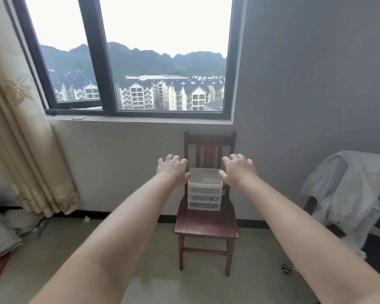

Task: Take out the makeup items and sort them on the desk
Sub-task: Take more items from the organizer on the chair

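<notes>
Your left hand [173, 172] and right hand [238, 171] flanked the drawer organizer [204, 189] at the chair's [206, 224] back edge, fingers spread, gripping nothing.

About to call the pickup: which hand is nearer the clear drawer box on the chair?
Left, narrowly. The left hand reaches the upper left edge of the drawer box, its thumb seeming to overlap it. The right hand is at the upper right edge, apparently just short.

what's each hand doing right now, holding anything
Left hand: open, fingers spread, holding nothing, beside the clear drawer organizer.
Right hand: open, fingers spread, holding nothing, at the organizer's other side.
</notes>
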Available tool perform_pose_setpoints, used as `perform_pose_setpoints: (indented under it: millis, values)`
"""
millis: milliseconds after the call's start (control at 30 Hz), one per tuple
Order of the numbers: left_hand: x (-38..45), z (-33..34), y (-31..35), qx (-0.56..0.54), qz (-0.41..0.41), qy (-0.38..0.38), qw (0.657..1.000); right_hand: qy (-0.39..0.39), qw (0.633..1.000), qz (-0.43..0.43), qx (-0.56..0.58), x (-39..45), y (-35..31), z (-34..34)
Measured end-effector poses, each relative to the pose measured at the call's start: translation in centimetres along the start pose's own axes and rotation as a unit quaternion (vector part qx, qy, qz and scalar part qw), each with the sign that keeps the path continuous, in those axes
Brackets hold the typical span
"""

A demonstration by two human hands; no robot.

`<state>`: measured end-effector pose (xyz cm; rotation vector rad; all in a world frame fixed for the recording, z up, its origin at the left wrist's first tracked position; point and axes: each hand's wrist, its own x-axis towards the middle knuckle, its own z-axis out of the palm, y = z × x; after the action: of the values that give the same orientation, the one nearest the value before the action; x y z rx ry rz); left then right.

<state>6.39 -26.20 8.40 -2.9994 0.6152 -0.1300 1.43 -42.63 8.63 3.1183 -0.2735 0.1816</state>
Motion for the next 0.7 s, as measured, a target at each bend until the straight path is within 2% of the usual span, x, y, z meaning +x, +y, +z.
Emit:
perform_pose_setpoints:
  millis: [300, 433, 533, 700]
  values:
    - [22.7, 5.7, -3.5, 0.008, -0.014, -0.028, 0.999, -0.033, 0.999, -0.029, 0.013, 23.1, 1.7, 6.7]
    - [33.5, 12.3, -4.6, 0.008, 0.021, -0.055, 0.998, -0.067, 0.997, -0.022, 0.027, 32.2, 2.0, 13.3]
    - [40.5, 18.3, -5.0, 0.006, 0.058, -0.118, 0.991, -0.115, 0.993, 0.001, 0.039, 38.0, 2.2, 19.4]
    - [48.4, 28.6, -5.0, -0.027, 0.097, -0.198, 0.975, -0.225, 0.973, 0.029, 0.043, 42.6, 2.5, 30.4]
